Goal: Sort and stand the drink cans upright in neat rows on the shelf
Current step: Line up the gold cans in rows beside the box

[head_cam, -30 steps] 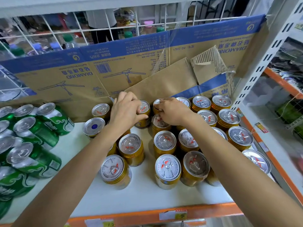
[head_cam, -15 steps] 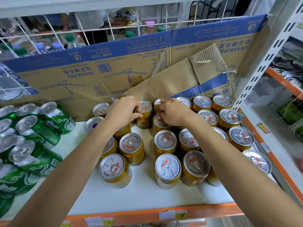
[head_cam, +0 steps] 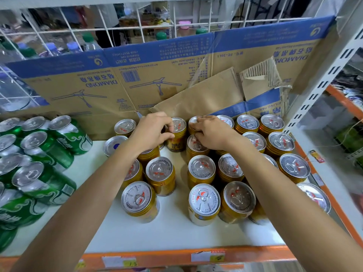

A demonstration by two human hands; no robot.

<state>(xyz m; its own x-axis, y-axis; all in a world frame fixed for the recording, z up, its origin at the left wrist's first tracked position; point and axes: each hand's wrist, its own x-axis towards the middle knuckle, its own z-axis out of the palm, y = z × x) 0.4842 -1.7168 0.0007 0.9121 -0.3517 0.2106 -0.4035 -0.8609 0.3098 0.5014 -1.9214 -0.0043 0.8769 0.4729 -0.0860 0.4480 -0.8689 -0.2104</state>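
At far left we see green cans (head_cam: 45, 154) crowded together on the white shelf (head_cam: 172, 232). Next, the left hand (head_cam: 151, 132) curls fingers and thumb round a Red Bull can (head_cam: 176, 137) standing upright in the back row, close to the cardboard box (head_cam: 137, 79). Just beside it, the right hand (head_cam: 213, 134) grips the top rim of the neighbouring gold can (head_cam: 193, 122). Further right we find more gold cans (head_cam: 280, 143) upright in rows.

Two bare forearms, slender, uncovered from wrist to frame edge, bare left hand (head_cam: 152, 132), bare right hand (head_cam: 213, 134), knuckles and wrist bones showing
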